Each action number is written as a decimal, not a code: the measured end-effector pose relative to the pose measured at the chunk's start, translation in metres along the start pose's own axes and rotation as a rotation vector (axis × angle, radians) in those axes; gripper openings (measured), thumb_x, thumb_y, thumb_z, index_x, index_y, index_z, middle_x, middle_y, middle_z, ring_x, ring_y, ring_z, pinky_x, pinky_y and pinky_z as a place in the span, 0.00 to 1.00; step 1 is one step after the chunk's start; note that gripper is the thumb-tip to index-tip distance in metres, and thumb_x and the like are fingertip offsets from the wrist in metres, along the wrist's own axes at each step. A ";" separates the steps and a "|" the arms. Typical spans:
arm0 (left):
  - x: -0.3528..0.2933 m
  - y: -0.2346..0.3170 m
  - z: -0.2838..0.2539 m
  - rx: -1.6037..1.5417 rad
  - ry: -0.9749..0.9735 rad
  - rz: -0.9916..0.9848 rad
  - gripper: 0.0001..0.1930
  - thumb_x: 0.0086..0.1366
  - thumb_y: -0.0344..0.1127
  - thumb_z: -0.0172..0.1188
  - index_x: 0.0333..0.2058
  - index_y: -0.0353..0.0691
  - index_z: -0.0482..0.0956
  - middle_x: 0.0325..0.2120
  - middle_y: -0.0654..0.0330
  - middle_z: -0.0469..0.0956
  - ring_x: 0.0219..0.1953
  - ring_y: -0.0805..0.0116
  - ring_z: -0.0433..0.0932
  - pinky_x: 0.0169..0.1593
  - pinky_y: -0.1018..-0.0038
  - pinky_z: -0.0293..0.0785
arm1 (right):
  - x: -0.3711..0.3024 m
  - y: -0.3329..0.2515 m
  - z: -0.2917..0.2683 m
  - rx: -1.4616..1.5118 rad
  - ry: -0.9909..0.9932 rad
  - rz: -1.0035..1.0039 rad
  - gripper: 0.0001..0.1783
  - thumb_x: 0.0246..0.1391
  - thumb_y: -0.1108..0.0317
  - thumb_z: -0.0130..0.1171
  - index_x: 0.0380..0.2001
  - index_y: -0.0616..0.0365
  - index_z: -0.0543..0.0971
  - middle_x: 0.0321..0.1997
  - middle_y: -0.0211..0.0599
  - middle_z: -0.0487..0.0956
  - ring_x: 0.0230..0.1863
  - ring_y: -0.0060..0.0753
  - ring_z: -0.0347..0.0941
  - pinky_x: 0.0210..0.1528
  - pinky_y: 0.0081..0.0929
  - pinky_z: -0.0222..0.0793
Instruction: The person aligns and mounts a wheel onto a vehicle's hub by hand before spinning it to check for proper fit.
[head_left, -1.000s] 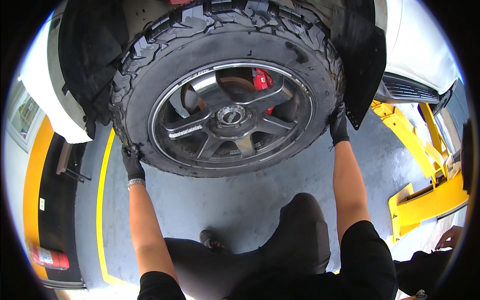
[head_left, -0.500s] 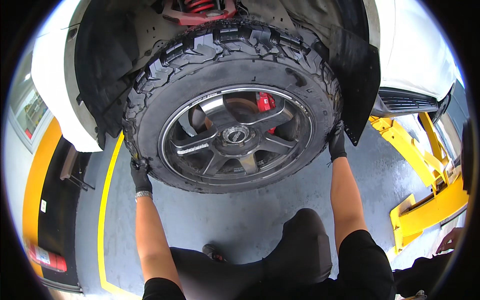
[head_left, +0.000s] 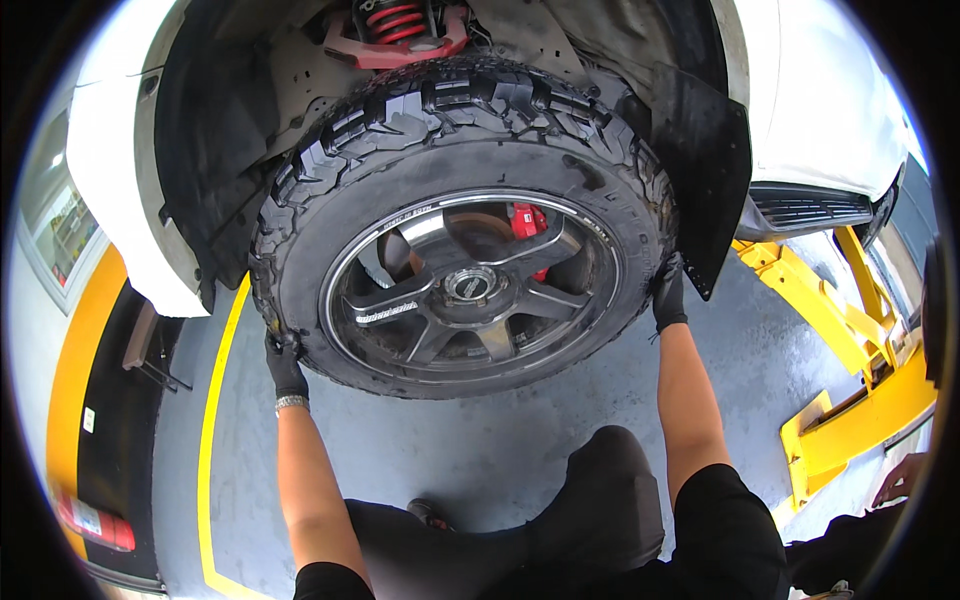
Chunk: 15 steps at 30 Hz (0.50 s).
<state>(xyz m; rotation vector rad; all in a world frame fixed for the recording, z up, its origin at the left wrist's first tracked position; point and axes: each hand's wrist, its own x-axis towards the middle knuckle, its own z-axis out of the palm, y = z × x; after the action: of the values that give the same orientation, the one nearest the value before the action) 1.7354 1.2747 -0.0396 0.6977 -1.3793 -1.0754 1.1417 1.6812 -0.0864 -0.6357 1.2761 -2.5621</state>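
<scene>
A large wheel (head_left: 470, 286) with dark grey spokes and a chunky off-road tyre (head_left: 300, 215) fills the middle of the view, within the wheel arch of a white vehicle. On the tyre's lower left edge rests my left hand (head_left: 287, 372), in a black glove, its fingers curled round the tread side. My right hand (head_left: 671, 298), gloved in black too, grips the right edge of the tyre; its fingertips are partly hidden. Behind the spokes a red brake caliper (head_left: 528, 220) shows. Both arms are stretched forward.
Above the tyre is a red coil spring (head_left: 395, 20). A black mud flap (head_left: 705, 190) hangs close to my right hand. Yellow lift arms (head_left: 850, 420) stand at the right, with another person's hand (head_left: 900, 480) near the lower right. A red fire extinguisher (head_left: 97, 522) lies at lower left.
The wheel, the vehicle and my hands all sit slightly lower in the picture. My grip on the tyre looks the same.
</scene>
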 end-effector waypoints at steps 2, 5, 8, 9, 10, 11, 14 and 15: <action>-0.001 0.001 0.002 0.054 0.002 -0.011 0.21 0.61 0.40 0.58 0.51 0.39 0.67 0.39 0.64 0.73 0.38 0.74 0.70 0.41 0.77 0.67 | -0.001 0.000 0.000 0.042 -0.033 0.056 0.30 0.63 0.45 0.32 0.59 0.54 0.61 0.56 0.28 0.67 0.55 0.27 0.61 0.59 0.27 0.53; -0.002 0.003 0.002 0.026 -0.034 0.014 0.23 0.61 0.41 0.57 0.52 0.38 0.66 0.41 0.63 0.73 0.39 0.74 0.70 0.42 0.76 0.67 | -0.003 -0.003 0.002 -0.003 0.051 0.005 0.30 0.63 0.44 0.31 0.58 0.53 0.62 0.55 0.27 0.68 0.55 0.27 0.62 0.59 0.27 0.53; -0.001 0.003 -0.001 0.019 -0.045 0.002 0.29 0.58 0.40 0.60 0.56 0.36 0.63 0.47 0.60 0.71 0.46 0.69 0.70 0.48 0.72 0.67 | -0.004 -0.007 0.005 0.100 -0.030 0.057 0.34 0.63 0.46 0.32 0.64 0.58 0.52 0.66 0.31 0.56 0.65 0.30 0.50 0.66 0.28 0.42; 0.000 0.002 -0.002 0.010 -0.048 -0.012 0.29 0.58 0.40 0.60 0.56 0.36 0.63 0.47 0.60 0.71 0.46 0.69 0.70 0.48 0.72 0.67 | -0.004 -0.007 0.006 0.103 -0.088 0.066 0.34 0.63 0.46 0.32 0.64 0.58 0.52 0.66 0.31 0.56 0.65 0.30 0.50 0.66 0.28 0.42; 0.001 0.000 -0.003 0.031 -0.049 -0.003 0.30 0.58 0.41 0.60 0.56 0.36 0.62 0.48 0.60 0.70 0.47 0.68 0.69 0.49 0.72 0.66 | -0.004 -0.008 0.007 0.068 -0.075 0.056 0.31 0.63 0.46 0.31 0.61 0.56 0.57 0.61 0.29 0.62 0.60 0.28 0.56 0.63 0.27 0.47; 0.002 -0.001 -0.004 0.072 -0.034 -0.020 0.30 0.58 0.41 0.60 0.57 0.36 0.62 0.49 0.59 0.70 0.48 0.68 0.69 0.50 0.72 0.66 | -0.003 -0.008 0.008 0.030 -0.062 0.047 0.30 0.63 0.45 0.30 0.58 0.54 0.63 0.56 0.27 0.67 0.55 0.25 0.61 0.59 0.25 0.53; 0.001 -0.004 -0.003 0.070 -0.011 -0.027 0.31 0.59 0.41 0.59 0.58 0.36 0.61 0.50 0.59 0.69 0.49 0.67 0.68 0.51 0.72 0.65 | -0.006 -0.010 0.011 0.008 0.062 0.046 0.33 0.63 0.46 0.33 0.63 0.57 0.54 0.65 0.31 0.57 0.65 0.30 0.51 0.66 0.28 0.42; 0.000 -0.004 -0.002 0.047 -0.025 -0.012 0.31 0.59 0.41 0.59 0.58 0.36 0.61 0.50 0.59 0.69 0.49 0.67 0.68 0.51 0.72 0.65 | -0.008 -0.011 0.014 -0.003 0.028 0.053 0.33 0.63 0.46 0.33 0.63 0.57 0.54 0.65 0.31 0.57 0.65 0.30 0.51 0.66 0.28 0.42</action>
<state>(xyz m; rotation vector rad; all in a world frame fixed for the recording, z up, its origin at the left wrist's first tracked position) 1.7367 1.2724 -0.0429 0.7299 -1.4270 -1.0673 1.1549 1.6811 -0.0725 -0.5608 1.2882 -2.5359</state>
